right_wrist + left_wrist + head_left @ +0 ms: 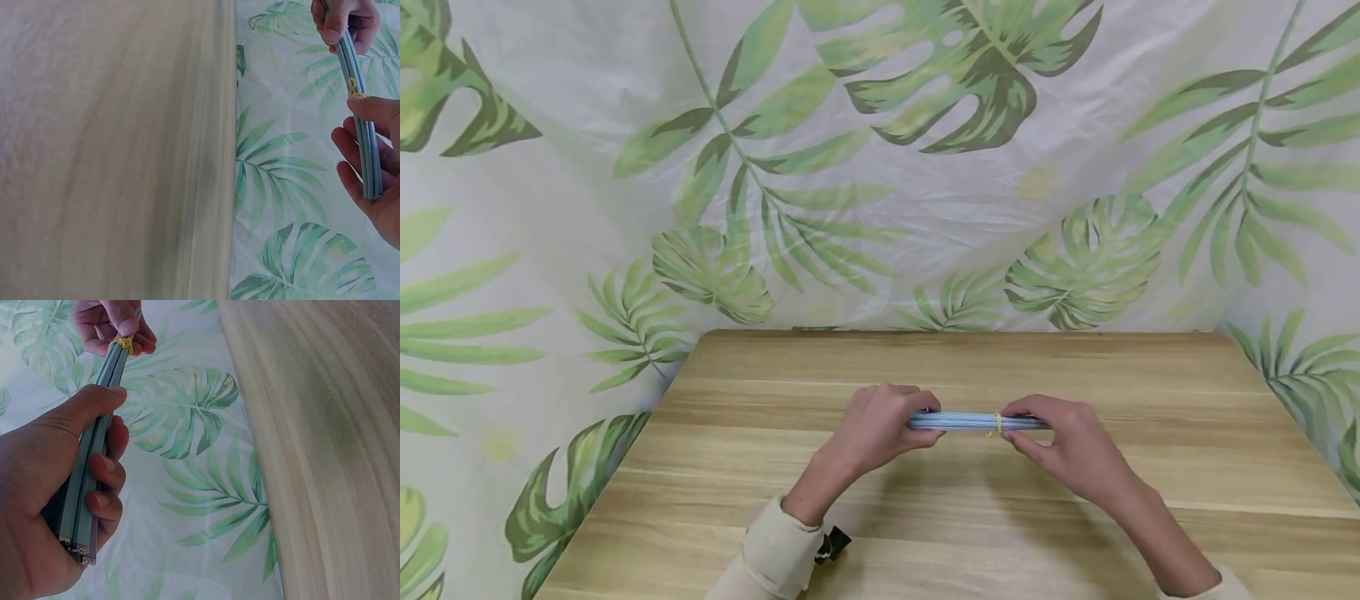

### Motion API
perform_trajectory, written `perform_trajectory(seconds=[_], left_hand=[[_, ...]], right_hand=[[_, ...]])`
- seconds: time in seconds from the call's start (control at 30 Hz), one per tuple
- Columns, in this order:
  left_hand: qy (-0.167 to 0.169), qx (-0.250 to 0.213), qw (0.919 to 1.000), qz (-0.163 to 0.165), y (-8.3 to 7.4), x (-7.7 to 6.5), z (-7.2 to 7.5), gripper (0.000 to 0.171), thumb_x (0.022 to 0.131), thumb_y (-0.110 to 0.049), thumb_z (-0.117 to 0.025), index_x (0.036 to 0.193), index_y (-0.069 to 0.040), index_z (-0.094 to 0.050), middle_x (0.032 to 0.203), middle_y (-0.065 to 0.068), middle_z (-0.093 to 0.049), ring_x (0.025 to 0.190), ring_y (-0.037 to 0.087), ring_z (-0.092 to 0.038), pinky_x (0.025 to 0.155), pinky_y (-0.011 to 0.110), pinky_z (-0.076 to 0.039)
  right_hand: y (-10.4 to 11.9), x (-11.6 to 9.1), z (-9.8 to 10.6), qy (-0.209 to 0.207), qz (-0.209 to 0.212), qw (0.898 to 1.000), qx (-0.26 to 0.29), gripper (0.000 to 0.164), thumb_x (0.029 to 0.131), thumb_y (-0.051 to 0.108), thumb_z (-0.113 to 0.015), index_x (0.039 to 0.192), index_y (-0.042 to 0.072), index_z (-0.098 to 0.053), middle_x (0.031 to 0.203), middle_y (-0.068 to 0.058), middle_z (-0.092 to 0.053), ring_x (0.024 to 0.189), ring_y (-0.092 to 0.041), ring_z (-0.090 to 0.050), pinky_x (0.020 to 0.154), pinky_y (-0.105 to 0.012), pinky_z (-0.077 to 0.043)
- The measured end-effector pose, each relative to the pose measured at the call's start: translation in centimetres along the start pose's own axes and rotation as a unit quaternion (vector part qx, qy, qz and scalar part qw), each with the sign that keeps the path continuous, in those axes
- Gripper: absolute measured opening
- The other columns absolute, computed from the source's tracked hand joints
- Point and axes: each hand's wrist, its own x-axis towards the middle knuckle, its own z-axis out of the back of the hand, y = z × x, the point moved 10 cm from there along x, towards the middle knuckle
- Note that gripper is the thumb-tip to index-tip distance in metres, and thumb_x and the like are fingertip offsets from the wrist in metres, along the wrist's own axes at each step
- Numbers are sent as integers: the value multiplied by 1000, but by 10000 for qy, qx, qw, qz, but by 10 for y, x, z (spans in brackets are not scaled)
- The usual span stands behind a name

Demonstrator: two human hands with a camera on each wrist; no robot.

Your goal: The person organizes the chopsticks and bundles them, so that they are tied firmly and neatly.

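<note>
Both hands hold a slim bundle of long blue-grey sticks [962, 422] level above the wooden table. A yellow tie [998, 422], knotted with short loose ends, wraps the bundle near the right fingertips. My left hand [883, 429] grips the bundle's left part, its thumb along one side and fingers curled round the other in the left wrist view. Squared stick ends [78, 550] show below that palm. With thumb and fingers, my right hand [1075, 446] pinches the other part just beside the tie. In the right wrist view the sticks' end [372, 187] lies over that palm.
The wood-grain table [775, 367] spreads under both hands, its far edge against a leaf-print cloth [940, 208] that hangs behind and at the sides. A small black object [832, 544] shows beside the left sleeve cuff [782, 542].
</note>
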Motion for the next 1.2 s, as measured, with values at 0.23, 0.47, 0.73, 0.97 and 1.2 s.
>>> perform_trajectory(seconds=[0.23, 0.47, 0.73, 0.97, 1.2], left_hand=[[-39, 89, 9999, -43, -3, 1, 0, 14, 90, -28, -87, 98, -22, -79, 83, -11, -75, 59, -1, -52, 53, 18, -37], [-48, 53, 9999, -95, -8, 1, 0, 16, 88, -29, -89, 97, -20, -79, 83, -11, -75, 60, -1, -54, 54, 16, -38], [30, 67, 9998, -177, -11, 1, -3, 14, 90, -28, -88, 98, -20, -80, 84, -11, -76, 60, -1, -54, 55, 16, -40], [129, -197, 9997, 108, -4, 1, -3, 13, 91, -28, -87, 99, -20, -80, 85, -11, -77, 64, -1, -57, 59, 18, -45], [120, -237, 9996, 42, -6, 0, -3, 13, 90, -27, -88, 97, -20, -80, 83, -12, -76, 63, -2, -55, 58, 16, -42]], right_hand=[[10, -3, -1, -274, 469, 9985, -60, 30, 78, -2, -93, 102, 10, -80, 99, 1, -83, 83, -13, -80, 78, -16, -59], [13, -5, 0, -512, 562, 9969, 206, 35, 73, 0, -95, 103, 12, -84, 95, 0, -83, 74, -6, -74, 64, -13, -54], [17, -1, -4, -386, 466, 9974, -399, 38, 72, 19, -99, 108, 16, -85, 95, 2, -84, 71, -5, -72, 59, -17, -53], [20, 2, 3, -309, 467, 9966, -600, 39, 71, 3, -98, 103, 13, -79, 100, 2, -81, 86, -15, -77, 74, -35, -64], [29, -3, 1, -453, 921, 9936, -463, 39, 70, -5, -96, 101, 11, -78, 98, 0, -82, 83, -16, -80, 75, -23, -62]])
